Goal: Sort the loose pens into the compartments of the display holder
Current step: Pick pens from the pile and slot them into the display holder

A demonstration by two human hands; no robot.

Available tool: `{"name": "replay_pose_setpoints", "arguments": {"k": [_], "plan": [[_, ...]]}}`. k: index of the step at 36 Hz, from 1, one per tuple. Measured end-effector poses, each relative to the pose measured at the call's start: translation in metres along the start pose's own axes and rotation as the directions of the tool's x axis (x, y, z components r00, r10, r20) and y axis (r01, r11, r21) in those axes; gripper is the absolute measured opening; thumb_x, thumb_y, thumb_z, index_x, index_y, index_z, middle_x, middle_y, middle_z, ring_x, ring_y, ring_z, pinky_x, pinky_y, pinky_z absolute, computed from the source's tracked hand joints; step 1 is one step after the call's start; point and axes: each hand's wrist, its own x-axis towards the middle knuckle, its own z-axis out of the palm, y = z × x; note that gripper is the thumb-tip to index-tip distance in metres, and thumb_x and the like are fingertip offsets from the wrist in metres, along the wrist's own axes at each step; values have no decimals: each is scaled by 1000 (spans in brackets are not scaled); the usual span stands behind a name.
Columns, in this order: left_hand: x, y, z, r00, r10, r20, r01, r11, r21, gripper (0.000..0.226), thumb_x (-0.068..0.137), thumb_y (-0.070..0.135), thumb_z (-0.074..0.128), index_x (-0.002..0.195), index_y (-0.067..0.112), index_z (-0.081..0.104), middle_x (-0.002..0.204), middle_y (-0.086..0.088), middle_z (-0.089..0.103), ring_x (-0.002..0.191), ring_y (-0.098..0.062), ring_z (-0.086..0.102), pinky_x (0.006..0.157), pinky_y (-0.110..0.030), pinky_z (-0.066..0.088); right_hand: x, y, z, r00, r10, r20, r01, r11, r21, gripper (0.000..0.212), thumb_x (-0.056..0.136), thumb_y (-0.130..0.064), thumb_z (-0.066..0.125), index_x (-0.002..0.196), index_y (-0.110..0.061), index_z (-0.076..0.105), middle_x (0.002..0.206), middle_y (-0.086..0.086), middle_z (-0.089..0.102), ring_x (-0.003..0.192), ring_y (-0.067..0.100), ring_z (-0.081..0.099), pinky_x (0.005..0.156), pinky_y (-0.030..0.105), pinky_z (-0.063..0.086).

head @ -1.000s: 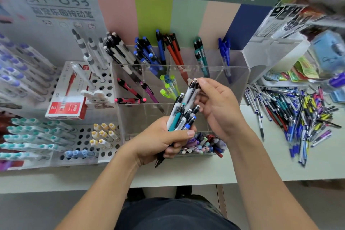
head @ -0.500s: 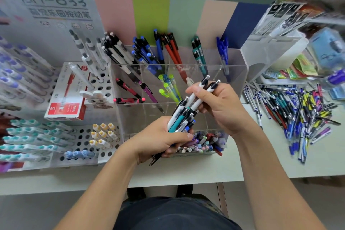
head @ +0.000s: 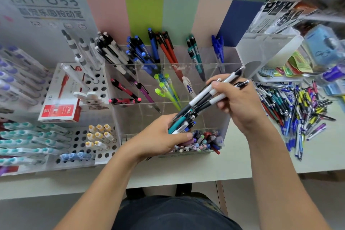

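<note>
Nearest the viewer, two bare forearms reach forward over a pale tabletop (head: 186, 170). The left hand (head: 158, 138) is clenched around a mixed bundle of teal, black and white plastic pens (head: 182, 124), gripping them low on the barrels so that they fan upward to the right. The right hand (head: 237, 99) pinches a few white-and-black click pens (head: 214, 92) between thumb and fingers, angled with their clip ends toward the upper right and their tips close to the bundle. Just beyond both hands stands the clear acrylic display holder (head: 226, 117), divided into compartments: small caps and refills fill its front tray, pink and lime-green pens sit in the middle row, and black, blue, red, teal and dark blue pens stand sorted in the back row. To the right, well apart, a heap of loose multicoloured pens (head: 298, 110) lies on the table. These pens look light, stiff and smooth, so probably slippery in a bunch; holding mid-barrel or at the rubber grip seems safest, dropping them tip first.
</note>
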Motion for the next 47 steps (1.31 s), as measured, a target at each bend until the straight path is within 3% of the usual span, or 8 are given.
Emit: {"name": "replay_pose_setpoints", "arguments": {"k": [6,13,17,26,32,36,39,47], "plan": [[-2,-8,-4,993,-73,-90,64,993,-103,26,100,28,62,84,17,44,57,8,42,43,-6,31,39,-16,27,1,-3,-18,974,10,-226,20,991,130,24,101,-6,54,81,-17,62,60,0,53,41,10,43,36,19,31],[7,1,8,935,-32,-353,-100,932,-349,46,85,45,68,112,8,64,65,8,50,47,-12,27,39,-20,23,-8,7,8,990,90,-112,-81,993,82,20,103,-12,55,84,-17,57,55,0,52,39,12,45,35,19,32],[11,-7,17,897,-86,-433,-97,918,-384,23,97,34,65,103,12,63,75,-8,36,51,-14,26,41,-22,23,-9,11,17,990,98,-98,-91,993,74,16,104,-14,56,88,-16,55,57,5,54,40,13,46,36,21,35],[13,-8,21,916,-115,-385,-60,909,-413,12,99,22,65,103,11,63,76,-3,52,48,-11,34,42,-22,26,-17,19,19,992,126,25,-125,991,-37,21,100,-17,61,80,-13,66,58,8,54,44,16,50,38,23,37],[10,-7,13,931,-143,-337,-38,878,-477,25,100,21,61,114,1,62,77,0,59,44,-8,35,36,-17,27,-5,-4,-21,964,-101,-248,62,985,-161,19,101,-16,60,84,-12,67,58,5,62,46,18,56,41,26,47],[10,-2,15,969,-133,-207,-1,839,-544,23,104,19,48,114,5,63,70,-1,49,44,-10,30,37,-19,22,17,1,-31,936,-289,-200,121,799,-589,20,96,-28,67,81,-17,71,66,5,70,58,23,69,58,39,57],[11,1,17,989,-114,-94,22,741,-672,27,103,15,39,116,4,61,68,-2,47,45,-10,32,36,-19,25,27,12,-19,944,-316,-91,117,581,-805,29,97,-26,65,71,-14,61,63,3,57,62,28,58,60,28,32],[6,0,18,992,-90,-92,0,716,-699,26,104,22,51,124,10,63,77,-4,62,55,-13,51,46,-21,44,35,37,-1,964,-232,-129,-16,435,-900,27,97,-31,61,76,-15,54,75,10,57,69,31,49,64,32,32]]}}
